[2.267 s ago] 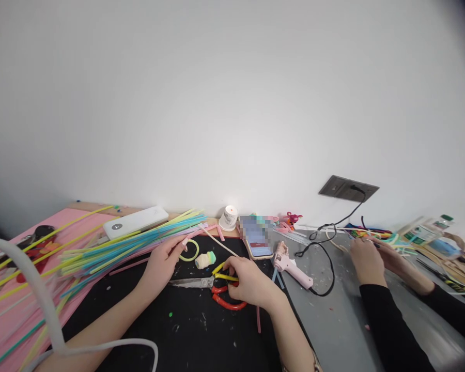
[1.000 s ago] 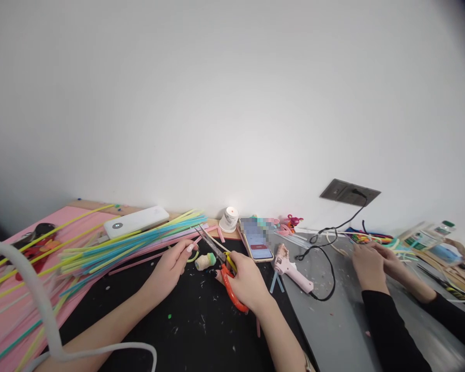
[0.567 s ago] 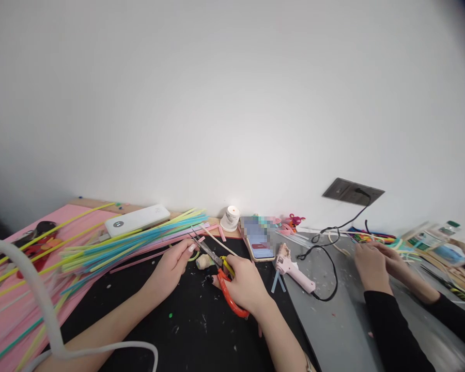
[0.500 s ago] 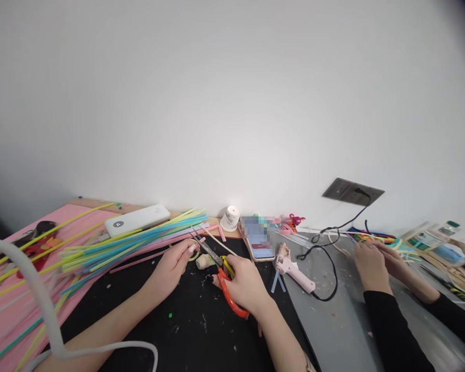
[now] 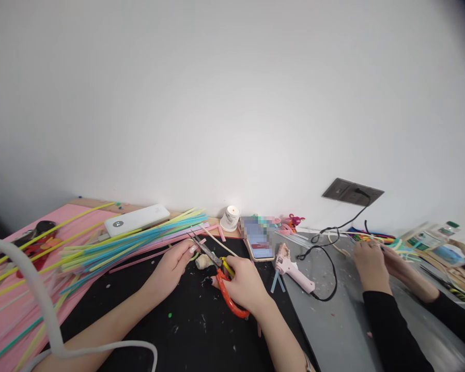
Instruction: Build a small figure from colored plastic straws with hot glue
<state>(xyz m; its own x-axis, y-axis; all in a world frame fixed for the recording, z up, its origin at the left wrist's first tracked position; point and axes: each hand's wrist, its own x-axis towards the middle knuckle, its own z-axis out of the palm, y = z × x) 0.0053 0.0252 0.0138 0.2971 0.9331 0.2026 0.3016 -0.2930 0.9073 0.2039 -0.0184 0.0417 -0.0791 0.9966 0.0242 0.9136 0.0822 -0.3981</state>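
My right hand [image 5: 242, 281] is wrapped round the orange and yellow handles of a pair of scissors [image 5: 229, 297]. Their slightly parted blades point up and left, with the tips close to the fingers of my left hand [image 5: 178, 261]. Thumb and forefinger of my left hand are pinched on a thin yellow-green pipe cleaner [image 5: 195, 256], mostly hidden by the fingers and blades. A cream-coloured wrapped roll [image 5: 203, 262] lies on the black mat [image 5: 194, 330] just behind the scissors. Beyond the hands, a pale thin stick [image 5: 217, 238] slants across the mat's back edge.
Coloured pipe cleaners [image 5: 132, 240] and a white power bank [image 5: 137, 219] lie at left. Along the back stand a white cup [image 5: 230, 218] and a phone [image 5: 259, 240]. A pink glue gun [image 5: 294, 271] trails a black cord. A co-worker's hands [image 5: 372, 263] work at right.
The scissor blades have shifted slightly beside my left fingers, and the gap between the tips looks narrower. My left hand has hardly moved.
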